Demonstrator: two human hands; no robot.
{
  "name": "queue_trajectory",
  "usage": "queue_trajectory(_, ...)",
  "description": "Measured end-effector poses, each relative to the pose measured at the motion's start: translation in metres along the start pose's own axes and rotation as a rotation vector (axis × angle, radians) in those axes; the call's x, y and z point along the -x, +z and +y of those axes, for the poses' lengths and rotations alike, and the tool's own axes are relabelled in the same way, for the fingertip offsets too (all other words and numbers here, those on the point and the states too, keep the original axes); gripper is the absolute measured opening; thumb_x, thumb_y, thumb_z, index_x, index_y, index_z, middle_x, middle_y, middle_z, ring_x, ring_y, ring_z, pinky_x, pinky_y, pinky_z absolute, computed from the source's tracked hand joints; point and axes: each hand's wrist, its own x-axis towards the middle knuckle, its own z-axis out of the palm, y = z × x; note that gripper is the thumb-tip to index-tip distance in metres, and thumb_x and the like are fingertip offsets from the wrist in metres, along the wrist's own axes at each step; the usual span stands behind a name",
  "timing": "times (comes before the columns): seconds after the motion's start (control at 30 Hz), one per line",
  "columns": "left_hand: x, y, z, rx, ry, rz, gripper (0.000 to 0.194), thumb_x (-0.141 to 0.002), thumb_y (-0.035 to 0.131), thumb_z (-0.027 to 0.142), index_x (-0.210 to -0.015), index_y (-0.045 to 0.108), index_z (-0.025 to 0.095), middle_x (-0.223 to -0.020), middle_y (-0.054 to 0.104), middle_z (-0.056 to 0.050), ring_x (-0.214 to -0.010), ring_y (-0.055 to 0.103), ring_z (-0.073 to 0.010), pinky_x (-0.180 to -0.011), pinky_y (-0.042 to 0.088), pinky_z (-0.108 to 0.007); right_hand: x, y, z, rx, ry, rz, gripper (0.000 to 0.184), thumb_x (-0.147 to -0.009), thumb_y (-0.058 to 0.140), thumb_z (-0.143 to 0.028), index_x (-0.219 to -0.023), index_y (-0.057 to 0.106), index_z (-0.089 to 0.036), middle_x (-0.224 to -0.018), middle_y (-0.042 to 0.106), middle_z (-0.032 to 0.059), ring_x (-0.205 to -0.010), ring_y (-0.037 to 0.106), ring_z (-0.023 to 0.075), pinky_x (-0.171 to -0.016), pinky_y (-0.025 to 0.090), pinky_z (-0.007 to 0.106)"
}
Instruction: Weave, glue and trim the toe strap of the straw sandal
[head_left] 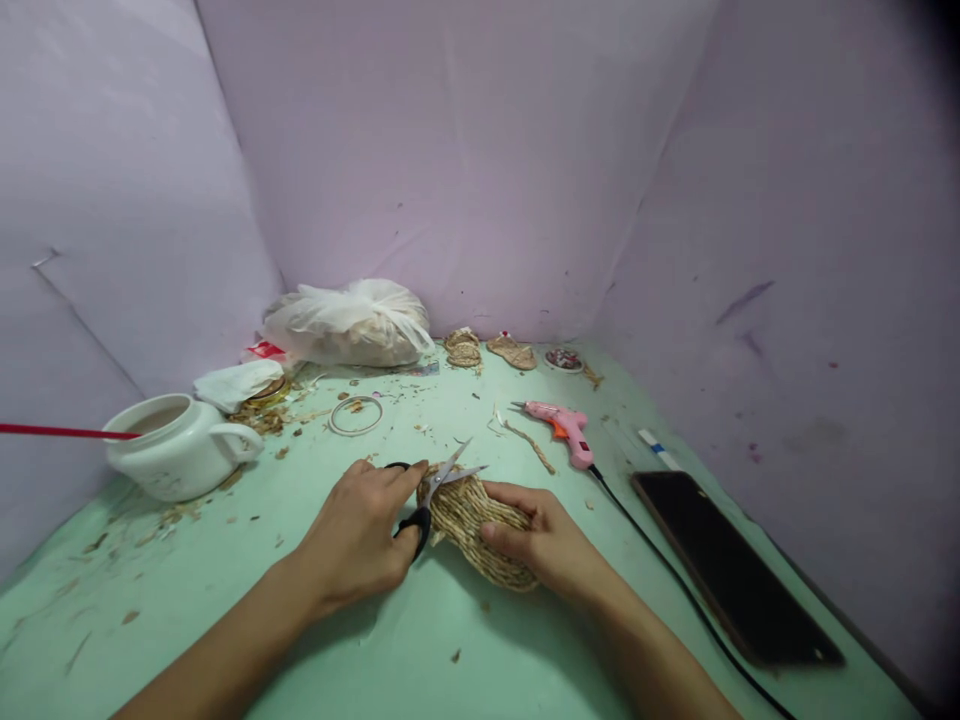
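My left hand holds a pair of black-handled scissors, its fingers in the loops. The blades are apart and lie over the far left end of a woven straw sole. My right hand grips the sole's right side, thumb on top and fingers beneath or behind it. The sole is tan, made of coiled straw cord, and held slightly above the green tabletop. Just beyond it lies a short piece of twisted straw cord.
A pink glue gun and a dark phone lie to the right, the gun's black cable between. At left stands a white pot with a red stick. A ring, plastic bag, small straw slippers and bead dish sit farther back.
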Motion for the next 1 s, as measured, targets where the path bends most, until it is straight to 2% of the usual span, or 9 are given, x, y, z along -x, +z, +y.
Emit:
queue_trajectory(0.17, 0.002, -0.001, -0.003, 0.022, -0.024, -0.029, 0.054, -0.07, 0.047, 0.014, -0.124, 0.048, 0.019, -0.094, 0.068, -0.01, -0.086, 0.061, -0.0254, -0.081, 0.041, -0.041, 0.001, -0.001, 0.0, 0.052, -0.026, -0.011, 0.041, -0.071, 0.064, -0.023, -0.112, 0.065, -0.021, -0.086, 0.07, 0.0018, -0.076, 0.062, 0.0186, -0.07, 0.047, 0.03)
queue_trajectory(0.3, 0.003, -0.003, -0.005, 0.053, -0.054, -0.039, 0.054, -0.071, 0.045, 0.013, -0.123, 0.049, 0.025, -0.088, 0.069, -0.005, -0.083, 0.061, -0.0237, -0.076, 0.044, -0.036, 0.001, -0.001, 0.0, 0.056, -0.031, -0.025, 0.039, -0.073, 0.062, -0.021, -0.112, 0.064, -0.022, -0.083, 0.069, 0.0009, -0.073, 0.062, 0.0172, -0.069, 0.046, 0.029)
queue_trajectory(0.5, 0.003, -0.008, -0.005, 0.106, -0.074, -0.052, 0.044, -0.069, 0.045, 0.013, -0.109, 0.059, 0.027, -0.073, 0.069, -0.001, -0.068, 0.061, -0.0183, -0.065, 0.043, -0.027, 0.0, 0.0, -0.002, 0.028, -0.02, 0.009, 0.038, -0.07, 0.065, -0.022, -0.108, 0.067, -0.021, -0.08, 0.069, 0.0008, -0.069, 0.061, 0.0163, -0.066, 0.045, 0.029)
queue_trajectory(0.57, 0.002, -0.01, -0.006, 0.159, -0.088, -0.023, 0.039, -0.071, 0.044, 0.013, -0.103, 0.061, 0.025, -0.07, 0.068, 0.001, -0.064, 0.06, -0.0161, -0.062, 0.042, -0.024, 0.0, -0.001, -0.003, 0.021, -0.011, 0.031, 0.038, -0.068, 0.067, -0.023, -0.106, 0.068, -0.021, -0.079, 0.07, 0.001, -0.068, 0.061, 0.0165, -0.066, 0.046, 0.029)
queue_trajectory(0.7, -0.002, -0.012, -0.012, 0.25, -0.192, 0.167, 0.03, -0.074, 0.046, 0.021, -0.099, 0.061, 0.02, -0.075, 0.067, 0.0, -0.066, 0.059, -0.0149, -0.062, 0.043, -0.023, -0.001, -0.003, -0.003, -0.009, 0.036, 0.103, 0.037, -0.064, 0.071, -0.025, -0.101, 0.069, -0.02, -0.075, 0.069, 0.0, -0.064, 0.06, 0.0146, -0.062, 0.045, 0.027)
queue_trajectory(0.77, -0.003, -0.012, -0.017, 0.231, -0.209, 0.232, 0.031, -0.074, 0.048, 0.025, -0.102, 0.059, 0.019, -0.08, 0.067, -0.001, -0.071, 0.059, -0.016, -0.066, 0.044, -0.025, -0.001, -0.004, -0.003, -0.043, 0.072, 0.118, 0.038, -0.062, 0.073, -0.026, -0.098, 0.07, -0.019, -0.072, 0.069, -0.0001, -0.061, 0.06, 0.0137, -0.06, 0.045, 0.025)
queue_trajectory(0.9, -0.002, -0.009, -0.021, 0.138, -0.181, 0.228, 0.039, -0.074, 0.048, 0.027, -0.112, 0.055, 0.022, -0.09, 0.066, -0.002, -0.078, 0.057, -0.0191, -0.073, 0.043, -0.031, -0.002, -0.005, -0.004, -0.145, 0.129, 0.16, 0.033, -0.056, 0.078, -0.028, -0.086, 0.07, -0.016, -0.066, 0.068, 0.0003, -0.056, 0.059, 0.0123, -0.056, 0.044, 0.023)
queue_trajectory(1.0, -0.003, -0.01, -0.018, 0.228, -0.261, 0.211, 0.034, -0.074, 0.049, 0.028, -0.106, 0.057, 0.021, -0.083, 0.064, -0.001, -0.072, 0.055, -0.0175, -0.069, 0.043, -0.03, -0.002, -0.007, -0.005, -0.27, 0.122, 0.203, 0.029, -0.057, 0.079, -0.028, -0.081, 0.068, -0.016, -0.066, 0.068, 0.0004, -0.057, 0.06, 0.0116, -0.056, 0.044, 0.021)
